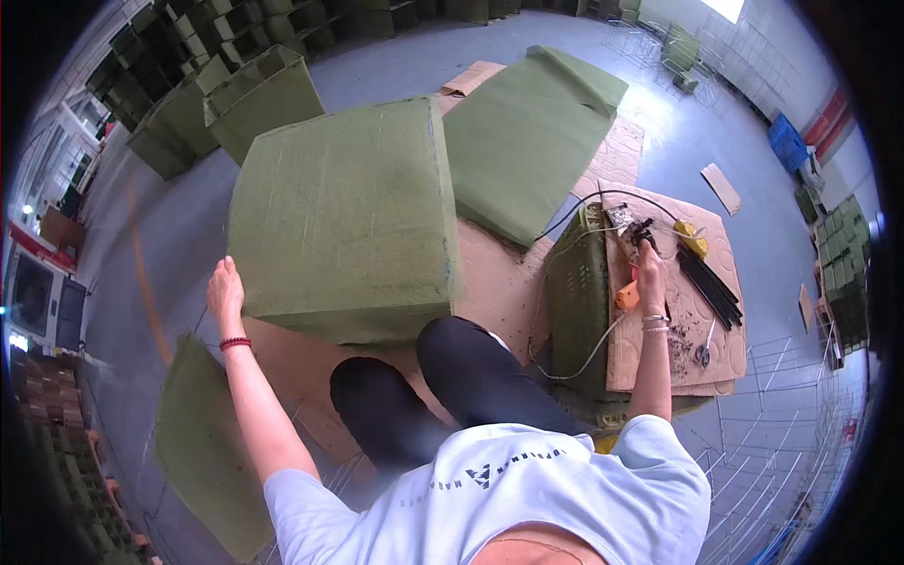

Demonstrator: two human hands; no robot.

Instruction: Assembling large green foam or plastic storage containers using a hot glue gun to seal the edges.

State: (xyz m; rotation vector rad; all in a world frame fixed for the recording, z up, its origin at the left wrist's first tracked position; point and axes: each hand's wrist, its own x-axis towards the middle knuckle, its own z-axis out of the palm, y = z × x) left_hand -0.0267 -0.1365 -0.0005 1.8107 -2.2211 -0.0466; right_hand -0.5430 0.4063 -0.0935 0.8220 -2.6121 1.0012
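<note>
A large green box-like panel piece [344, 207] with a fabric-like surface stands in front of my knees. My left hand [225, 287] grips its near left edge, fingers curled at the corner. Off to the right, my right hand [650, 278] reaches over a cardboard-topped green box [576, 311]. Its fingertips close on a cluster of small black pieces [642, 231]; their exact kind is too small to make out. An orange tool [627, 297] lies beside that wrist, with a pale cord [591, 360] near it.
Black strips [708, 287], scissors [702, 355] and a yellow object [692, 239] lie on the cardboard [725, 254]. Behind the box is a folded green sheet [527, 141]. Another green panel [202, 452] leans at left. Wire frames [782, 395] stand at right, green bins [264, 99] at back left.
</note>
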